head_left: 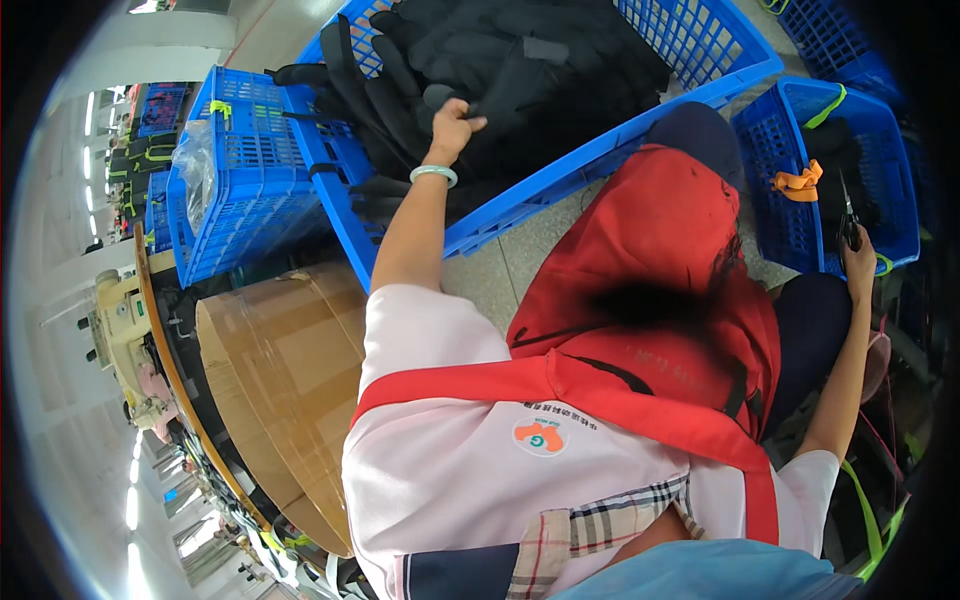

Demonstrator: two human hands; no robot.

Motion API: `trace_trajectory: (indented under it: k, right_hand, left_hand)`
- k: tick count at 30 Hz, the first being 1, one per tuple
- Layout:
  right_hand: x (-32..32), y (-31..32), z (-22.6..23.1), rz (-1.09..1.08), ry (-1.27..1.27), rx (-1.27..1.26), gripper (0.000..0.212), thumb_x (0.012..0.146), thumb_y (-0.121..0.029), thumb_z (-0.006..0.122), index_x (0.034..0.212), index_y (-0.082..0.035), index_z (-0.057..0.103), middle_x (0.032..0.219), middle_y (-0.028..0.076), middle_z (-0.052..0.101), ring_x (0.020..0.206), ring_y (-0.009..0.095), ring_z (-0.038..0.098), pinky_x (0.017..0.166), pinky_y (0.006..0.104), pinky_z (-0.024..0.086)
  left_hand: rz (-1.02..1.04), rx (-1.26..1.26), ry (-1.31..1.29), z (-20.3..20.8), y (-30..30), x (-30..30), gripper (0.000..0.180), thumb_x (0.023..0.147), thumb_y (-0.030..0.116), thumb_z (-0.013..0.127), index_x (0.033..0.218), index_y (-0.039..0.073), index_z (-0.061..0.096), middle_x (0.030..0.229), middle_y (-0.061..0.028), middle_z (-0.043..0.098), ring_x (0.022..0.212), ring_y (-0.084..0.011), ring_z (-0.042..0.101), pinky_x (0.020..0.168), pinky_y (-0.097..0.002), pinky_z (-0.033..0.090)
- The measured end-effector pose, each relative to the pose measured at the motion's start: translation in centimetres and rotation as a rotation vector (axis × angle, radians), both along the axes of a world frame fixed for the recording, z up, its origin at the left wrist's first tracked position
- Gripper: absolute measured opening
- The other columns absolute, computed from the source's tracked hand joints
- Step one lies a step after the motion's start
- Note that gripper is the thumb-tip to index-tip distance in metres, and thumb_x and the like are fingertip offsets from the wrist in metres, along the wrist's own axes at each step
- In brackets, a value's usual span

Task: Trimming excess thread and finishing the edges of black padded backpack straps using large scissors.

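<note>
Black pieces [560, 90] at left hand [455, 133], scissors [849, 222] in right hand [860, 264].

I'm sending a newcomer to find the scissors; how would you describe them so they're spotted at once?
Look right to the smaller blue crate with an orange strip on its side. At its near edge, the right hand holds the scissors, blades pointing up the picture. Their shiny, narrow blades stand out against the dull black pieces in that crate.

The black pieces [570, 95] look matt cloth, the blue crate [560, 180] smooth plastic
</note>
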State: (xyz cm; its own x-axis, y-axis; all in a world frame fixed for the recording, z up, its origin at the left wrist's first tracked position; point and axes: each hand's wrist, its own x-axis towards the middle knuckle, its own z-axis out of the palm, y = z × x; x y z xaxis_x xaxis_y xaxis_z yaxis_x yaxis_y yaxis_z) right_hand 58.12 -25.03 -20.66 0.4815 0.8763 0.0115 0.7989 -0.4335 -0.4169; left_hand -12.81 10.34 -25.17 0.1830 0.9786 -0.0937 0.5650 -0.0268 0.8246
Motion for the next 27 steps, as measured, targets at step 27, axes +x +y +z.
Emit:
trace_trajectory:
  k: [27]
  right_hand:
    - [-22.0,-1.2,3.1,-0.048,0.723,0.074,0.019,0.086,-0.004,0.069,0.101,-0.003,0.057,0.077,-0.006,0.047,0.070,0.002,0.042,0.062,0.0188,0.035]
  left_hand:
    - [-0.450,-1.101,0.100,-7.1,-4.0,13.3,0.065,0.078,0.041,0.075,0.129,0.005,0.058,0.125,-0.0167,0.061,0.108,-0.0275,0.060,0.093,-0.0426,0.046]
